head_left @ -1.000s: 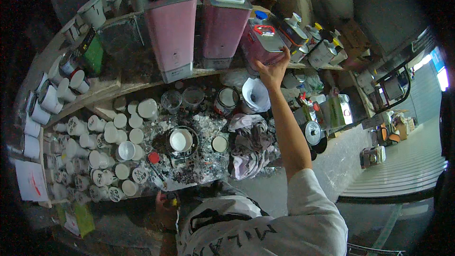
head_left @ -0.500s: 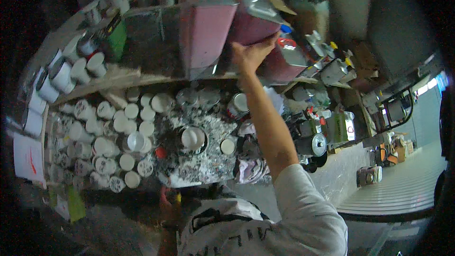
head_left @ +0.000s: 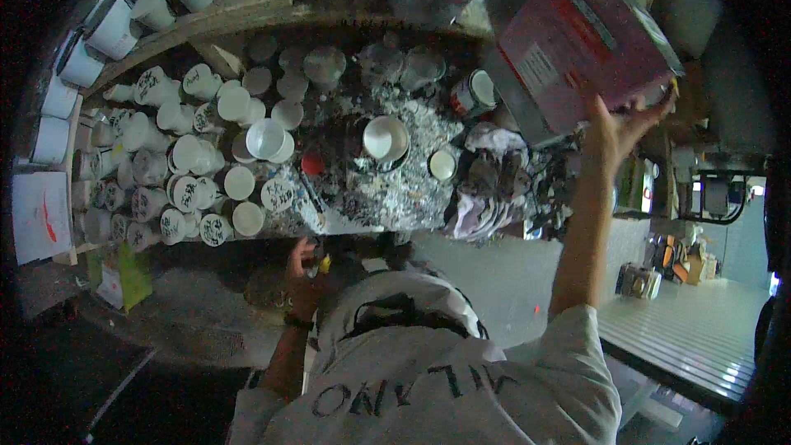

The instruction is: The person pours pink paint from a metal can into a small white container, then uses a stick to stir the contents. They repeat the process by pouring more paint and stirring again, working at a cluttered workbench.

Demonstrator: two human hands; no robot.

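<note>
My right hand [head_left: 611, 130] is raised at the right with its fingers spread against the lower edge of a large rectangular tin [head_left: 568, 49]. The tin is pinkish red with a pale cap and hangs tilted in front of the shelf. Low by the bench's front edge, my left hand [head_left: 303, 268] is curled around something small and dark with a yellow part; its kind is unclear. Between the hands, a white tub [head_left: 386, 140] stands on the paint-spattered bench [head_left: 412, 194]. Beside it are a small cream-topped cup [head_left: 442, 165] and a red lid [head_left: 312, 163].
Several white cups [head_left: 189, 152], some marked in black, crowd the bench's left half. More tubs [head_left: 111, 29] line the shelf [head_left: 239, 12] above. A paint can [head_left: 475, 92] and crumpled rags [head_left: 486, 210] lie right of the middle. A sheet of paper [head_left: 41, 218] hangs at far left.
My right hand has brought the tin off the shelf, to the right and nearer. The view has shifted, so the bench sits higher. My left hand shows more fully now.
</note>
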